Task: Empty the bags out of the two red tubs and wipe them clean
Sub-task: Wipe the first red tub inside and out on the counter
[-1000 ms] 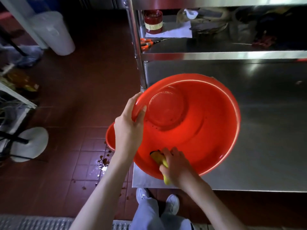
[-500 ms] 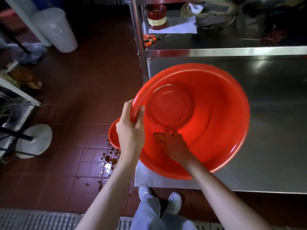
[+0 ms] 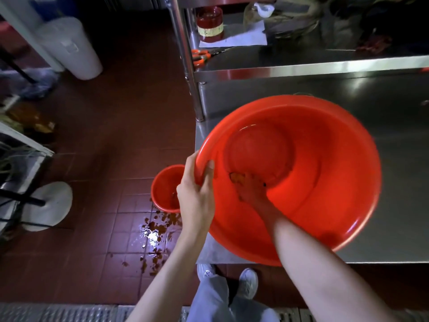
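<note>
Large red tub tilts on the steel table; our left hand clamps its rim, our right hand presses a sponge inside.

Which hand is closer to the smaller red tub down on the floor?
Left. The left hand grips the big red tub's rim right beside the small red tub, overlapping it in view. The right hand is inside the big tub, pressing a sponge.

orange scissors - shelf, red jar
</note>
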